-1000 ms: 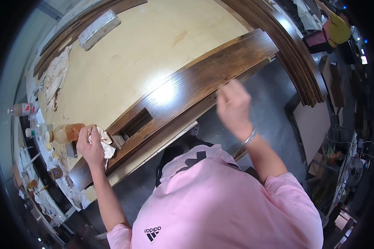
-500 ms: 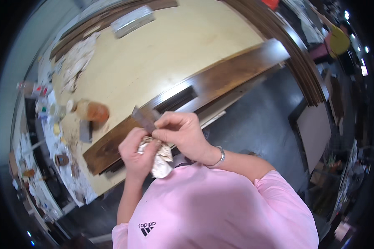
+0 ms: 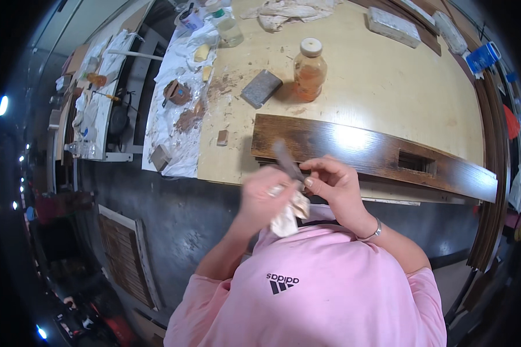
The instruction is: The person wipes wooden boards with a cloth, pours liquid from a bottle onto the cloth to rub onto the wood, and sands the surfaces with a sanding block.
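In front of my chest both hands are close together. My left hand, smeared by motion, is closed on a crumpled off-white rag with brown stains; the rag hangs down against my pink shirt. A thin flat grey blade, also blurred, sticks up between the hands. The fingers and thumb of my right hand are bent in a pinch at its lower end. Just beyond the hands lies a long glossy dark-brown wooden board with a rectangular cutout toward its right end.
On the pale table stand a capped bottle of orange liquid and a grey block. Stained white sheeting covers its left side, holding a brown cup. A wrapped silver block lies far right; dark boards line the right edge.
My view has swung left, so the board and table now sit farther right and the floor at left shows. Both hands still hold the rag and blade together.
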The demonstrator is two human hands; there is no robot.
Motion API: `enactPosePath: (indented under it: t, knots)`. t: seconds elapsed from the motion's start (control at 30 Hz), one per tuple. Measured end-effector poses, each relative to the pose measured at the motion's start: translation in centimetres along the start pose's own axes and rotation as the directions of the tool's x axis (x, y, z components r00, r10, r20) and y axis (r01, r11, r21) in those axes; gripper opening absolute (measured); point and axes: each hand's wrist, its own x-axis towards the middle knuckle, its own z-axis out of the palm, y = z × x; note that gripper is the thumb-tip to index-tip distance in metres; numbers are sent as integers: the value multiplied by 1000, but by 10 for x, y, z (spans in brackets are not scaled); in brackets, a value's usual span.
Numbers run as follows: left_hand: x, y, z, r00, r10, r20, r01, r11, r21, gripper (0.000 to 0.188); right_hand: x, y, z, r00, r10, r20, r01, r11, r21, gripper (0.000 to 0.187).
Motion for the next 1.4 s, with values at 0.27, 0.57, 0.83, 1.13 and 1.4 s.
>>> enactPosePath:
  t: [0.27,0.57,0.83,1.13,1.4]
  knots:
    - [6,-119,-81,916,-360,-176,390,701,596,30,-2,6,0,984,137,115,-110,970,-218,12]
    - [35,-124,-82,800,-413,-435,593,438,675,42,-16,9,-20,989,126,77,-101,956,-277,12]
    - [27,-139,-124,821,-73,-566,416,755,506,29,-33,-10,-79,792,-591,153,306,167,-937,60]
    - [73,-32,-58,865,72,-496,55,970,236,28,-126,12,-256,588,-696,-412,-479,110,-871,77]
    - [111,24,41,978,87,-190,-92,996,-20,27,-138,21,-234,589,-697,-409,-366,221,-904,81]
